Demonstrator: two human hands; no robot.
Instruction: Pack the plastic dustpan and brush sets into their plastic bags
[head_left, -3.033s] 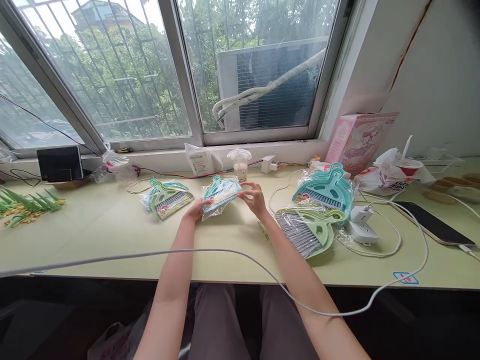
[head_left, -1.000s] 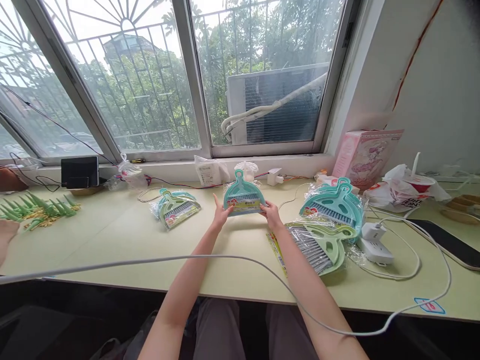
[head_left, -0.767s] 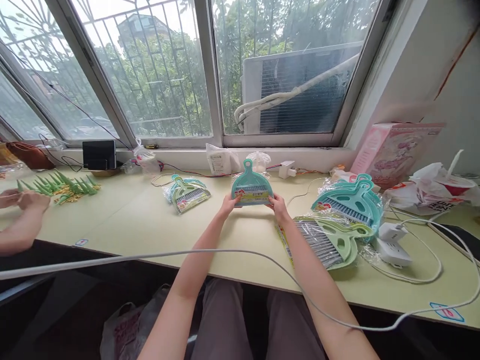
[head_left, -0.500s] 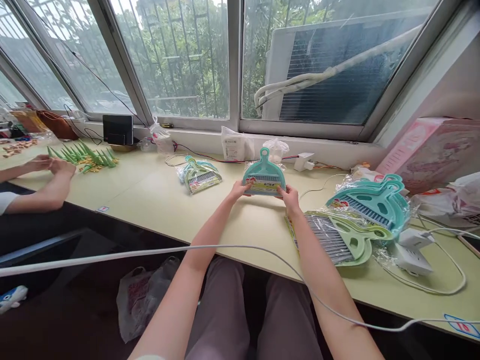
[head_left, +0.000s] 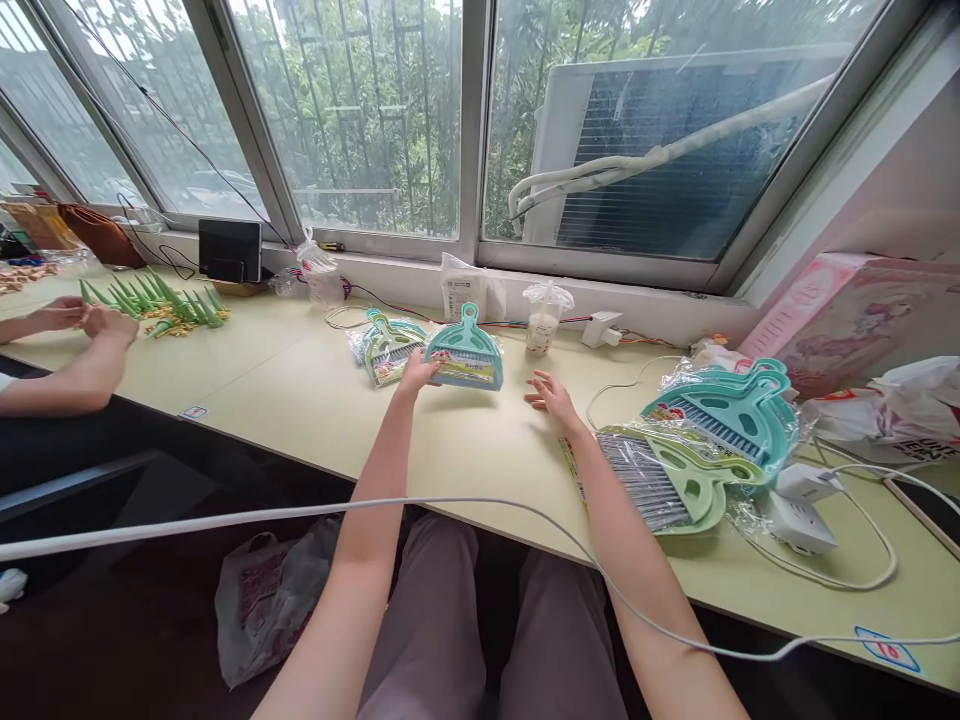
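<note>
A: Colours logged?
B: Middle dustpan read as teal, its label as yellow-green. Front right dustpan: light green, bristles grey.
A: Rear right dustpan?
B: Teal, blue-grey bristles seen.
A: Bench?
B: Plain pale yellow-green. Sticker is outlined in blue, marked in red.
A: Carton?
B: Pink, printed with a paler figure pattern.

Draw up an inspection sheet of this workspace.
Surface: pale table, no spill seen
Things: wrapped teal dustpan set held; green set and teal stack at right
Clutter: drink cup, pink box, white plug adapter
Hands: left hand holding; right hand open, empty
Cables: white cable passes in front of both forearms
Surroundings: window frame ahead; another person's hands at far left
</note>
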